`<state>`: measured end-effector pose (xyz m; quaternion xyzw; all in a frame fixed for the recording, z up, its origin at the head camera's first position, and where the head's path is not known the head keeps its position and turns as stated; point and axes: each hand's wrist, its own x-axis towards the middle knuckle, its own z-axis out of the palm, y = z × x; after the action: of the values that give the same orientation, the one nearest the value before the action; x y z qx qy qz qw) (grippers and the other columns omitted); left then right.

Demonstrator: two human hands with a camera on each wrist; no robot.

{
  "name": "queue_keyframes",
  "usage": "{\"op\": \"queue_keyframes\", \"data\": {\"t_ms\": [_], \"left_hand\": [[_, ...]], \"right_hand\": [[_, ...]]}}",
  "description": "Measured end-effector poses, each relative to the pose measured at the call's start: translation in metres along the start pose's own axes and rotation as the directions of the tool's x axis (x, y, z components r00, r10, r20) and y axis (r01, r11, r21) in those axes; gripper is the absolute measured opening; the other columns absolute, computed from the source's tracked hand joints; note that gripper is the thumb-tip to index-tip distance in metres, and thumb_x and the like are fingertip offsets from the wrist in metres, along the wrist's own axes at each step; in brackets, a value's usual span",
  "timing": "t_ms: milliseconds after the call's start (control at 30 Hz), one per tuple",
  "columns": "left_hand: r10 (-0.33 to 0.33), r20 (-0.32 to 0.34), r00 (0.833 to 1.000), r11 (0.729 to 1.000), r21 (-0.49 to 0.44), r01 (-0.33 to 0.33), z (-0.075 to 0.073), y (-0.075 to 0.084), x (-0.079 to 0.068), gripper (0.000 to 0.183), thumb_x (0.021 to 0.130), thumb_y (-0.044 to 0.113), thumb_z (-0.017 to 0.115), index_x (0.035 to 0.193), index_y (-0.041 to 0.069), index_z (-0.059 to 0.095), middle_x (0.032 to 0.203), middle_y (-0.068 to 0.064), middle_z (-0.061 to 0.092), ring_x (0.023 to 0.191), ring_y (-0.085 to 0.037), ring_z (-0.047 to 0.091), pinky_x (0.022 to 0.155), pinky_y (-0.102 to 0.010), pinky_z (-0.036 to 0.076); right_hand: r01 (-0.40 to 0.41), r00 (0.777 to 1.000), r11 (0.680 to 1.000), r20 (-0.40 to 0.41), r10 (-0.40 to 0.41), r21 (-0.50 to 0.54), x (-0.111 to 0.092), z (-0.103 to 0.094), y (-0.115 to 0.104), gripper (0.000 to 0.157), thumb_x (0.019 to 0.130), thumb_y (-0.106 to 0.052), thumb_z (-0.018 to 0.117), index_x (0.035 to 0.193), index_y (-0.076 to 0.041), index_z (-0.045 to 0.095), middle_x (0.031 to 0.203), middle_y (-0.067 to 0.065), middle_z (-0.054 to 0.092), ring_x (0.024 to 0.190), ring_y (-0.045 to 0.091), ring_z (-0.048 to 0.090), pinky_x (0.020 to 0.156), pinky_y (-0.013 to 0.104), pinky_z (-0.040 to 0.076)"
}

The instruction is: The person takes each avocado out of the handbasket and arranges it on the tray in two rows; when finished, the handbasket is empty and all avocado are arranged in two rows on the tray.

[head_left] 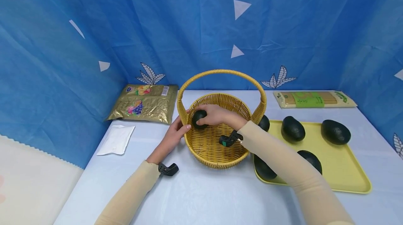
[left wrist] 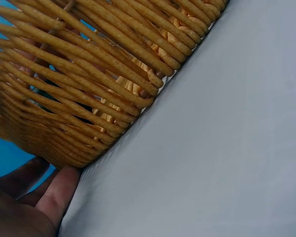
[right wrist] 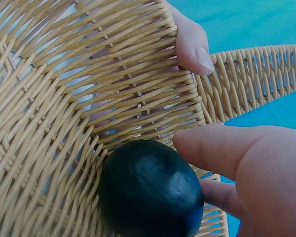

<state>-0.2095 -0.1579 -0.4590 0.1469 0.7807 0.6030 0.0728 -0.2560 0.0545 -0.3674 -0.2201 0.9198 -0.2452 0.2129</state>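
Observation:
A yellow wicker basket with a tall arched handle stands mid-table. My left hand holds its left side, the thumb hooked over the rim and the other fingers outside the weave. Inside the basket, by the left wall, is a dark avocado. Reaching in from the right, my right hand has its thumb and fingers around that avocado. The right wrist view shows the avocado against the wicker, with the right hand's fingers at its side. Part of this hand lies outside that view.
A yellow tray with several dark avocados lies right of the basket, partly under the right forearm. A gold food bag and white packet are at left. A noodle pack lies back right, before a blue curtain.

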Motion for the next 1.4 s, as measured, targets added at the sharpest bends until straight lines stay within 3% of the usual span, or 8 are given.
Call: {"op": "queue_keyframes", "data": {"t_ms": [400,833,1400], "left_hand": [[-0.011,0.008,1.0,1.0,-0.016,0.011,0.0003,0.0014,-0.0001,0.063,0.106,0.024,0.052,0.163,0.026,0.026,0.156,-0.02,0.044,0.137,-0.036,0.051,0.101,-0.044,0.054],[0.008,-0.005,1.0,1.0,-0.009,-0.008,0.0019,0.0012,-0.0008,0.063,0.105,0.022,0.053,0.163,0.025,0.027,0.155,-0.02,0.046,0.134,-0.034,0.053,0.099,-0.039,0.054],[0.01,-0.003,1.0,0.999,-0.031,-0.01,0.0001,0.0002,0.0002,0.062,0.105,0.022,0.054,0.161,0.028,0.03,0.155,-0.019,0.047,0.136,-0.034,0.051,0.097,-0.039,0.053]], "right_hand": [[0.042,0.999,0.999,-0.007,-0.042,0.002,0.002,0.0051,-0.0033,0.058,0.095,-0.034,0.068,0.148,-0.016,0.051,0.147,0.012,0.057,0.133,0.029,0.054,0.107,0.045,0.048],[0.048,0.999,0.999,-0.021,-0.048,-0.02,0.0027,0.0084,-0.0046,0.047,0.095,-0.031,0.07,0.138,-0.016,0.058,0.146,0.011,0.058,0.136,0.029,0.053,0.11,0.046,0.046],[0.06,0.998,0.998,0.009,-0.06,-0.025,-0.0006,0.0085,-0.0062,0.047,0.094,-0.026,0.072,0.138,-0.016,0.058,0.144,0.01,0.059,0.137,0.028,0.052,0.11,0.046,0.045]]}}
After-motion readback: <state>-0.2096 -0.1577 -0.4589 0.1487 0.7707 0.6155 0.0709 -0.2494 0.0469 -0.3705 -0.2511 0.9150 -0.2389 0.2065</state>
